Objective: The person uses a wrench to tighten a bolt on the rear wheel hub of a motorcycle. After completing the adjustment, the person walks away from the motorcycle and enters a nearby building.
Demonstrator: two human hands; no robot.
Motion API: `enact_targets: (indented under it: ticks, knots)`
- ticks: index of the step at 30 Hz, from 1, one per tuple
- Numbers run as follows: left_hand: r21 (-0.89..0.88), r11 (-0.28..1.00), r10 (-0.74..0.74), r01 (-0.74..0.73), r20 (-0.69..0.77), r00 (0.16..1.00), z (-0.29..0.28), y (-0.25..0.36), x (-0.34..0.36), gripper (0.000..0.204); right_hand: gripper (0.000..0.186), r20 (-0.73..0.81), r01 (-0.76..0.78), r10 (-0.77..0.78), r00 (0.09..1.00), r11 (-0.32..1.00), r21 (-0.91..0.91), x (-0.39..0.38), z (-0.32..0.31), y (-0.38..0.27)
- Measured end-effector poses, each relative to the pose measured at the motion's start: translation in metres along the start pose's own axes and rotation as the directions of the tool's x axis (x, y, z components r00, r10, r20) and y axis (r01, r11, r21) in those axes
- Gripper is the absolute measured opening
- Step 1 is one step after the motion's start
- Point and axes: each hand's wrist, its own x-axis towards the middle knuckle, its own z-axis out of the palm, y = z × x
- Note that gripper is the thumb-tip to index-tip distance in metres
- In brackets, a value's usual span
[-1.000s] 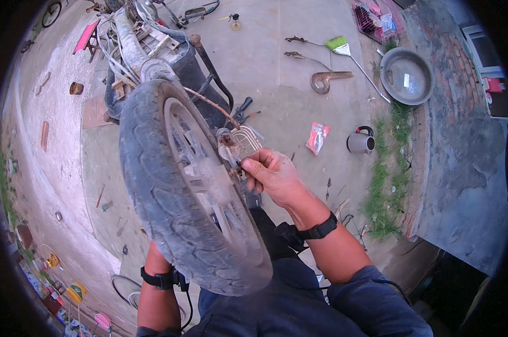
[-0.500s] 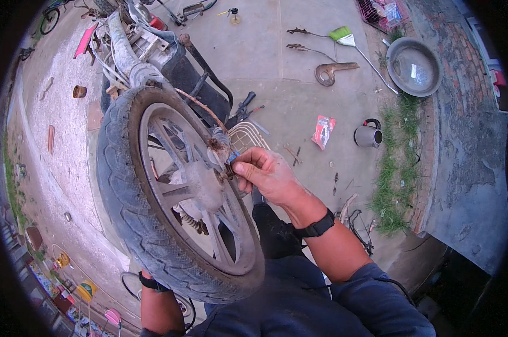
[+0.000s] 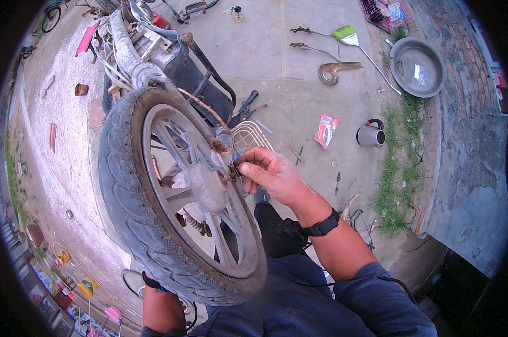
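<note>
Near left, I see the dusty spoked wheel, its rubber tyre grooved. My right hand pinches a small fitting beside the hub; my left hand, hidden, I can't read. Beyond: pale concrete, grass right.

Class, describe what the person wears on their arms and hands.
A dark-blue fabric sleeve covers the right upper arm, crossed by a thin black cord. Black straps circle both wrists. The right hand is gloveless; the left hand is hidden.
</note>
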Motion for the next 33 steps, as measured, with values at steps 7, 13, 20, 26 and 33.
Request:
enact_targets:
  ticks: [7,13,20,26,33]
  knots:
    - [-0.101,0.995,-0.022,0.022,-0.006,1.0,-0.002,-0.016,0.002,0.042,0.034,0.009,-0.024,0.025,1.0,0.989,-0.149,-0.001,0.006,-0.013]
    - [-0.063,0.995,-0.074,0.073,-0.022,0.997,-0.01,-0.034,0.002,0.034,0.033,-0.04,-0.112,0.107,0.993,0.98,-0.162,-0.001,0.008,-0.017]
    - [-0.111,0.969,0.235,-0.219,0.168,0.957,-0.027,-0.05,0.015,0.036,0.032,-0.094,-0.074,0.058,0.994,0.981,-0.18,0.002,0.008,-0.015]
    - [-0.14,0.965,0.238,-0.22,0.129,0.963,-0.018,-0.024,0.015,0.025,0.032,-0.204,-0.183,0.148,0.968,0.969,-0.165,0.0,0.025,-0.03]
    - [-0.076,0.956,0.294,-0.284,0.187,0.937,-0.019,-0.023,0.024,0.031,0.03,-0.338,-0.224,0.164,0.927,0.963,-0.147,-0.012,0.046,-0.048]
